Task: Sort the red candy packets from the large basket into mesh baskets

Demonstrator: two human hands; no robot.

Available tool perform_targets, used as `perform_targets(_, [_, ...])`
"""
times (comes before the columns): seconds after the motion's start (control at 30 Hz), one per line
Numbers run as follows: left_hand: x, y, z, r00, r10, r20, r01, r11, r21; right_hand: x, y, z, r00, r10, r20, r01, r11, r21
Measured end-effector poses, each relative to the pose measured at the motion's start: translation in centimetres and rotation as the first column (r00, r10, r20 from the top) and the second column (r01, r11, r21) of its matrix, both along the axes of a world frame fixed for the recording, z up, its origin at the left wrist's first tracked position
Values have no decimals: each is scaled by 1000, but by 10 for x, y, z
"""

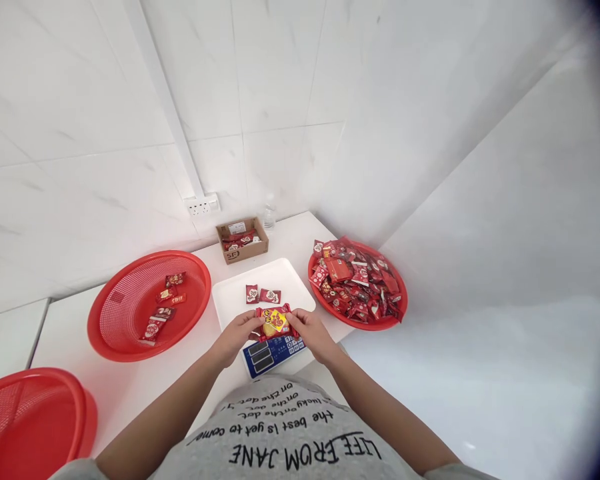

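Observation:
Between my two hands I hold a red and yellow snack packet [276, 323] flat above the front of a weighing scale. My left hand [240, 335] pinches its left end, where a darker red wrapper also shows beneath the fingers. The right end is gripped by the fingers of my right hand [312, 332]. Two small red packets [271, 296] lie on the white scale pan [230, 285] just behind. Below the packet shows the scale's blue panel [266, 357] with displays and keys, partly covered by my hands.
To the right a red basket [380, 326] is heaped with red packets. A red basket [100, 327] at left holds several packets, and another red basket [35, 427] stands nearer. Behind the scale are a cardboard box [249, 251] of packets and a clear bottle [269, 215] by the wall.

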State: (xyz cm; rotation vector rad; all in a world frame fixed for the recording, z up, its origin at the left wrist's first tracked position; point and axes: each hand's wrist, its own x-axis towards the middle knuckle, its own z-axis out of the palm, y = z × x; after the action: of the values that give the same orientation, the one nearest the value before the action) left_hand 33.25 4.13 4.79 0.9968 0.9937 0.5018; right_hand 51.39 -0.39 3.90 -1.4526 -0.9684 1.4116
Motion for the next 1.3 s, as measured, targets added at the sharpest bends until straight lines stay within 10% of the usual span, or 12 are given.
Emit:
perform_targets(0.23, [4, -8, 1, 1000, -7, -29, 7, 1000, -9, -2, 1, -1, 993, -94, 68, 89, 993, 76])
perform_targets(0.5, [11, -12, -8, 987, 124, 107, -122, 992, -20, 3, 2, 1, 912, -229, -340, 194, 972, -132])
perform_targets(0.83, [9, -17, -10, 981, 27, 193, -8, 995, -99, 2, -1, -18, 984, -125, -127, 111, 987, -112])
perform_targets(1.07, [1, -20, -49, 996, 91, -3, -88, 956, -280, -5, -6, -52, 932, -164, -324, 61, 950, -306])
perform_targets(1.3, [-10, -6, -59, 914, 226, -337, -137, 954, 268, -8, 14, -64, 987, -118, -107, 94, 973, -210])
